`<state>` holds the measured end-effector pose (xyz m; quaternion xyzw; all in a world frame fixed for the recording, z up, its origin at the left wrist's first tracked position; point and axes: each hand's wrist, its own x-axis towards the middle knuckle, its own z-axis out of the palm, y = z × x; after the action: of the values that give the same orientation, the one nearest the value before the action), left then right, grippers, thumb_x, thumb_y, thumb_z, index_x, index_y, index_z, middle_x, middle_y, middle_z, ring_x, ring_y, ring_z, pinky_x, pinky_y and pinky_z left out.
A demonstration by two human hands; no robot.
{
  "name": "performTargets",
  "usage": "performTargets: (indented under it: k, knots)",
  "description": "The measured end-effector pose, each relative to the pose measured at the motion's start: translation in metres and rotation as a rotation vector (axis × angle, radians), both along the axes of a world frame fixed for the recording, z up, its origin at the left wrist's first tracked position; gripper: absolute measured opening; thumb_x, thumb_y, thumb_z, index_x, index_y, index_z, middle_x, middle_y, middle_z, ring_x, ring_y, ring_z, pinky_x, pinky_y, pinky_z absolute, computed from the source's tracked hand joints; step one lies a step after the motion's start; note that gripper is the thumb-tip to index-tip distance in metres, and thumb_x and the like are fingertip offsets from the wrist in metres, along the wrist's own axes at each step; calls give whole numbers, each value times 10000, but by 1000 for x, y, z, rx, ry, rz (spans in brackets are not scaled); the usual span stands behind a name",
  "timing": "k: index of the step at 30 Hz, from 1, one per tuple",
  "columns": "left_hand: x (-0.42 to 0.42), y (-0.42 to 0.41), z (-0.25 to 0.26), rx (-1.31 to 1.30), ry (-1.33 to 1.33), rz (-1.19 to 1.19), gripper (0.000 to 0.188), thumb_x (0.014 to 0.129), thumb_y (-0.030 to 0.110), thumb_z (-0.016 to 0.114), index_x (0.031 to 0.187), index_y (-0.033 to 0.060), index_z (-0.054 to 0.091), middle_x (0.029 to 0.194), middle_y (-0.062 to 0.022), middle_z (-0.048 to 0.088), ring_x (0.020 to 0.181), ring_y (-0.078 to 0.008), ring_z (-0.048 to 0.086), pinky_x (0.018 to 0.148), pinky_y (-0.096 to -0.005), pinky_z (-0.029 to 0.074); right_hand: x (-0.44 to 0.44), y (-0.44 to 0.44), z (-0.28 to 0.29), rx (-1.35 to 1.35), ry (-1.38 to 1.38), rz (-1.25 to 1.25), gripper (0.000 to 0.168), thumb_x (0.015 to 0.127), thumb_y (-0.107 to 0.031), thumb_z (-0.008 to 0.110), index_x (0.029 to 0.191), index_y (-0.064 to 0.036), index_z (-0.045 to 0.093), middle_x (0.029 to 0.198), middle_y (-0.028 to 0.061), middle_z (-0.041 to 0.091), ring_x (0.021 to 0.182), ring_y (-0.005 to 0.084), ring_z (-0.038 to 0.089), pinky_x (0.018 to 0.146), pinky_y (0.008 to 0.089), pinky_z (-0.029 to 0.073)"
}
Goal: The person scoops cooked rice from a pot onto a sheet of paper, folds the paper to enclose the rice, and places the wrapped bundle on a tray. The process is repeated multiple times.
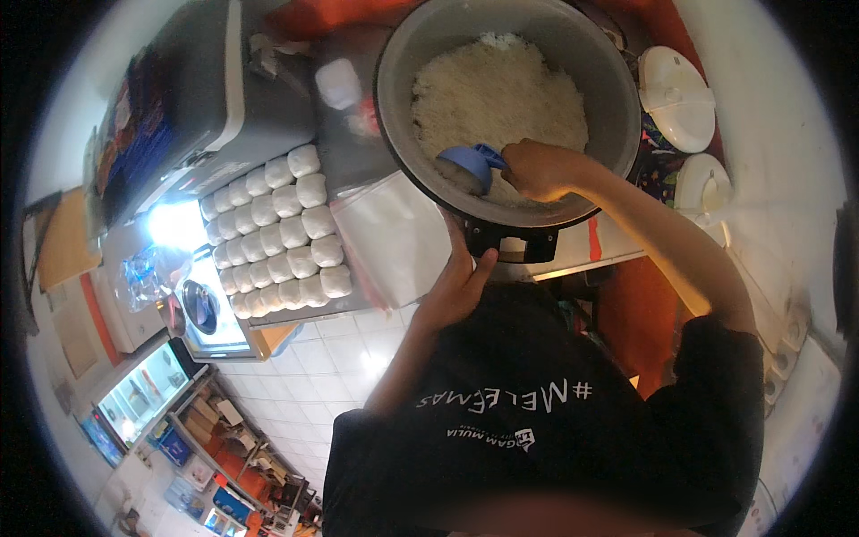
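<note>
A large round metal rice pot (396,87) stands before me with a broad bed of cooked white rice (500,101) inside. My right hand (547,169) reaches over the near rim and grips the handle of a blue plastic scoop (466,164). The scoop's bowl rests against the rice at the near left part of the pot, with some rice in it. My left hand (460,278) is at the pot's black side handle (513,243), its thumb on the handle's left end. Its other fingers are partly hidden under the rim.
Left of the pot lies a stack of white wrapping sheets (396,235). Beyond it several rows of wrapped white rice portions (282,231) fill the counter beside a grey cooler box (268,114). White lidded containers (678,97) stand at the right wall. A white tiled floor (295,396) shows below left.
</note>
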<state>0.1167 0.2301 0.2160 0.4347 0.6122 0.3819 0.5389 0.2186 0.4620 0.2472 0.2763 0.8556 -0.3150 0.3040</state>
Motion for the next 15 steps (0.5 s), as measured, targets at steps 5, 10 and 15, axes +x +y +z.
performTargets:
  k: [5, 10, 15]
  knots:
    - [-2, -4, -4, -115, -10, -25, 901, 1085, 224, 455, 1498, -131, -264, 1638, -362, -124, 1563, -416, -42, 1264, -440, 13, -16, -3, 9, -68, -82, -5, 308, 1014, -201, 553, 1115, 78, 639, 1103, 297, 678, 1041, 413, 683, 887, 489, 537]
    - [-3, 6, 10, -27, 2, -28, 900, 1091, 261, 445, 1507, -118, -258, 1640, -361, -114, 1562, -423, -26, 1264, -441, 15, -13, -17, 19, -14, 4, -16, 253, 934, -101, 608, 1108, 80, 640, 1142, 292, 667, 1075, 420, 671, 907, 488, 534]
    - [-3, 1, 3, -89, -12, -15, 894, 1095, 266, 437, 1517, -94, -264, 1645, -358, -97, 1563, -422, -5, 1264, -438, 32, -6, -21, 27, -13, 72, -61, 258, 890, -43, 587, 1108, 90, 631, 1095, 310, 665, 1048, 429, 679, 894, 487, 542]
